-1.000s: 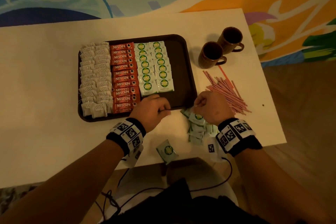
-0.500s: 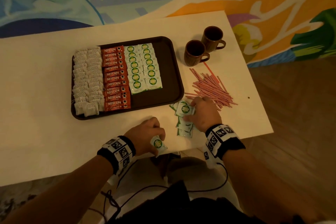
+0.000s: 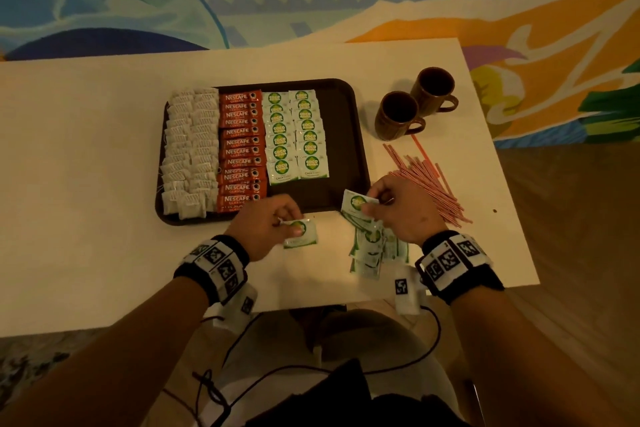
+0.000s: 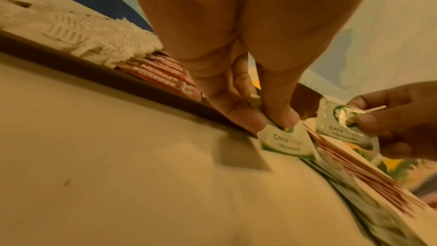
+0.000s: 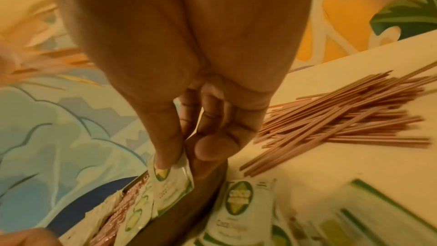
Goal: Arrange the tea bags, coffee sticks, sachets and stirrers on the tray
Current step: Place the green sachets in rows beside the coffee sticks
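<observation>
A dark brown tray [image 3: 349, 135] holds columns of white tea bags [image 3: 190, 152], red coffee sticks [image 3: 242, 149] and two columns of green-and-white sugar sachets [image 3: 296, 135]. My left hand [image 3: 266, 222] pinches one sachet [image 3: 300, 233] just in front of the tray's near edge; the left wrist view shows thumb and finger on that sachet [image 4: 283, 141]. My right hand [image 3: 398, 208] pinches another sachet [image 3: 358, 202] over the tray's near right corner, also seen as a pinched sachet [image 5: 170, 180] in the right wrist view. A loose pile of sachets [image 3: 374, 250] lies under the right hand.
A heap of pink stirrers [image 3: 429, 180] lies on the white table [image 3: 86, 184] right of the tray. Two brown mugs [image 3: 415, 104] stand behind the stirrers. The tray's right strip is bare. The table's near edge runs just below my wrists.
My left hand has carried its sachet from the table's near edge up to the tray's front edge. My right hand has lifted a sachet off the loose pile.
</observation>
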A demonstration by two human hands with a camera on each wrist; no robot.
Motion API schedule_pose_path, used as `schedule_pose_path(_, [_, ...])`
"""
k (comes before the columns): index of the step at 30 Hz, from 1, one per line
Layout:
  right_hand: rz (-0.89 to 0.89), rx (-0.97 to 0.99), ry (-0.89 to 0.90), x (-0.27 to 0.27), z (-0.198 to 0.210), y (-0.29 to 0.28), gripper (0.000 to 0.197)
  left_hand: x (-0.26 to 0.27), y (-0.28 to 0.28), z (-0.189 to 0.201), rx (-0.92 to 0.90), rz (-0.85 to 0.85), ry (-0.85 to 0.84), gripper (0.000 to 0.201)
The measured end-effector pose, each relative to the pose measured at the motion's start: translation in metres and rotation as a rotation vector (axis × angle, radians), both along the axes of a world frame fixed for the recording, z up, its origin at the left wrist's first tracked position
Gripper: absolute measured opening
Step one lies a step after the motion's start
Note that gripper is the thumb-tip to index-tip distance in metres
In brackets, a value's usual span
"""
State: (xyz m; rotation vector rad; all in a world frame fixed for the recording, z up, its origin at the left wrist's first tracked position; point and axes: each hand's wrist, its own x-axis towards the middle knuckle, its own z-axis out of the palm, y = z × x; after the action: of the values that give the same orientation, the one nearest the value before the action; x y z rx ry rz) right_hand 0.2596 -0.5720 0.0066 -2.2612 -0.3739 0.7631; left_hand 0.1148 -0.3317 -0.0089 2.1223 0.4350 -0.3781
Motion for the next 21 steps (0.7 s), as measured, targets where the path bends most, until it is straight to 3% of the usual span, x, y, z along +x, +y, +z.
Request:
schedule_pose_path(6, [0.023, 0.04, -0.015, 0.014, -0.003, 0.039, 0.016, 0.024, 0.031, 0.002, 0.047, 0.165, -0.079, 0.023])
schedule_pose_path(21, [-0.016, -0.14, 0.002, 0.04, -0.039, 0.108, 0.027, 0.068, 0.054, -0.024, 0.233, 0.084, -0.098, 0.013])
